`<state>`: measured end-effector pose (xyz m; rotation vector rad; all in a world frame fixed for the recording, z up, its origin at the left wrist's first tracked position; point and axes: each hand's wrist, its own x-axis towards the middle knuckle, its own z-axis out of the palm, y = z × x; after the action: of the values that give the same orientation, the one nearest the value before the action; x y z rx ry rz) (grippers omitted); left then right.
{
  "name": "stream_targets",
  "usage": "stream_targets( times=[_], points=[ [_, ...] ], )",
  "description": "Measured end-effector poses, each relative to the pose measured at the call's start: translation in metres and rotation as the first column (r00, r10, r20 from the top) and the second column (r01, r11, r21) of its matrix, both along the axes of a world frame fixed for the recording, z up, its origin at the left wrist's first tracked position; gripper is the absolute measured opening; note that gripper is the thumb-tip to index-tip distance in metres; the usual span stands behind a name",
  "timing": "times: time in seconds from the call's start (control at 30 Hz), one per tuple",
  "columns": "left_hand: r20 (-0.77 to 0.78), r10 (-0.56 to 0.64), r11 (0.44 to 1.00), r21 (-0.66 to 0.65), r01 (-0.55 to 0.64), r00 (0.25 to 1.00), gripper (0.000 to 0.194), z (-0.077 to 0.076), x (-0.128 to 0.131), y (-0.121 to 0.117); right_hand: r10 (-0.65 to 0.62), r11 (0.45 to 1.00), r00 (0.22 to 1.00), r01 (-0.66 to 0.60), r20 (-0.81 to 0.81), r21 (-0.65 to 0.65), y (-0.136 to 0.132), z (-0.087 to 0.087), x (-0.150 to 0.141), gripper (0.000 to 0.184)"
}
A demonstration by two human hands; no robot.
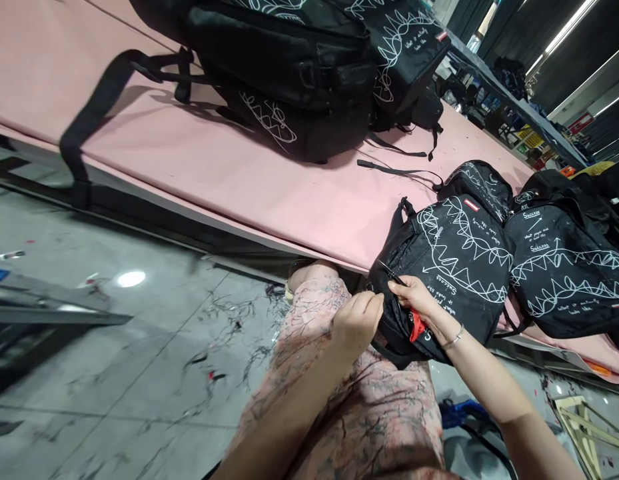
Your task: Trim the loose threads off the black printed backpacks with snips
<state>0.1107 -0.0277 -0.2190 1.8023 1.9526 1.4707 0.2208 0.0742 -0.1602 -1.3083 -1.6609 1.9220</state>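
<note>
A black backpack [464,260] with white scribble print and lettering lies across my lap and the table's edge. My right hand [414,300] is closed on dark scissors [390,272], their narrow tips pointing up and left over the backpack's side. Something red [417,327], perhaps cloth, hangs below that palm. My left hand [358,321] is pinched closed at the near left side of the backpack, close to the scissors. What its fingers grip is too small or hidden to make out.
Other black backpacks stand on the pink-covered table [289,193], one large backpack [289,80] at the back. Another printed backpack [569,267] lies to the right. A wide strap [76,143] hangs over the table's edge. Thread scraps [229,307] litter the tiled floor.
</note>
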Motion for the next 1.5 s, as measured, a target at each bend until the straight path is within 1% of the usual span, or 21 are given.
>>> stream_targets(
  times=[0.1, 0.17, 0.23, 0.33, 0.4, 0.53, 0.63, 0.7, 0.8, 0.9, 1.0, 1.13, 1.23, 1.37, 1.5],
  points=[
    [0.027, -0.013, 1.000, -0.024, 0.013, 1.000, 0.018, 0.008, -0.001, 0.001, -0.001, 1.000, 1.000, 0.001, 0.000, 0.009, -0.001, 0.001, -0.001, 0.049],
    [0.078, -0.021, 0.999, -0.039, 0.024, 0.997, 0.019, 0.012, -0.002, 0.003, -0.001, 1.000, 1.000, 0.001, 0.002, 0.020, -0.001, 0.001, -0.001, 0.050],
    [0.154, -0.029, 0.998, -0.053, 0.038, 0.988, 0.018, 0.012, -0.003, 0.004, -0.003, 1.000, 1.000, 0.003, 0.003, 0.031, -0.002, 0.000, 0.000, 0.050],
    [0.314, -0.043, 0.995, -0.073, 0.069, 0.948, 0.014, 0.008, -0.005, 0.007, 0.004, 1.000, 1.000, -0.004, 0.002, 0.028, -0.001, 0.000, 0.000, 0.050],
    [0.444, -0.054, 0.991, -0.086, 0.103, 0.894, 0.011, 0.002, -0.005, 0.009, 0.013, 1.000, 1.000, -0.013, 0.003, 0.016, -0.001, 0.000, 0.000, 0.049],
    [0.673, -0.058, 0.980, -0.101, 0.169, 0.737, 0.015, -0.005, -0.001, 0.012, 0.022, 1.000, 1.000, -0.022, 0.001, 0.007, 0.000, 0.000, 0.001, 0.048],
    [0.757, -0.056, 0.974, -0.103, 0.204, 0.651, 0.018, -0.005, 0.000, 0.012, 0.024, 1.000, 1.000, -0.024, -0.004, 0.003, 0.001, -0.002, 0.002, 0.047],
    [0.778, -0.054, 0.973, -0.101, 0.209, 0.625, 0.018, -0.004, -0.002, 0.011, 0.027, 1.000, 1.000, -0.027, -0.008, -0.007, 0.002, -0.004, 0.002, 0.046],
    [0.773, -0.045, 0.979, -0.092, 0.181, 0.633, 0.016, -0.005, -0.004, 0.008, 0.030, 0.999, 0.999, -0.030, -0.015, -0.022, 0.004, -0.007, 0.003, 0.046],
    [0.724, -0.058, 0.985, -0.069, 0.157, 0.687, 0.022, -0.006, -0.004, 0.006, 0.035, 0.999, 0.999, -0.036, -0.019, -0.032, 0.005, -0.008, 0.004, 0.048],
    [0.657, -0.084, 0.990, -0.031, 0.138, 0.750, 0.015, -0.009, -0.004, 0.008, 0.040, 0.998, 0.999, -0.041, -0.018, -0.037, 0.006, -0.008, 0.004, 0.048],
    [0.598, -0.116, 0.991, 0.021, 0.129, 0.793, 0.004, -0.014, -0.006, 0.014, 0.041, 0.998, 0.999, -0.042, -0.015, -0.038, 0.006, -0.008, 0.004, 0.047],
    [0.553, -0.141, 0.989, 0.049, 0.137, 0.821, 0.009, -0.015, -0.008, 0.018, 0.042, 0.998, 0.999, -0.043, -0.022, -0.038, 0.006, -0.007, 0.004, 0.047],
    [0.518, -0.142, 0.989, 0.046, 0.138, 0.843, 0.012, -0.012, -0.006, 0.018, 0.045, 0.998, 0.999, -0.046, -0.029, -0.032, 0.006, -0.006, 0.003, 0.049],
    [0.549, -0.124, 0.989, 0.002, 0.147, 0.826, 0.012, -0.008, -0.003, 0.015, 0.051, 0.998, 0.998, -0.052, -0.021, -0.023, 0.005, -0.003, 0.002, 0.050]
  ],
)
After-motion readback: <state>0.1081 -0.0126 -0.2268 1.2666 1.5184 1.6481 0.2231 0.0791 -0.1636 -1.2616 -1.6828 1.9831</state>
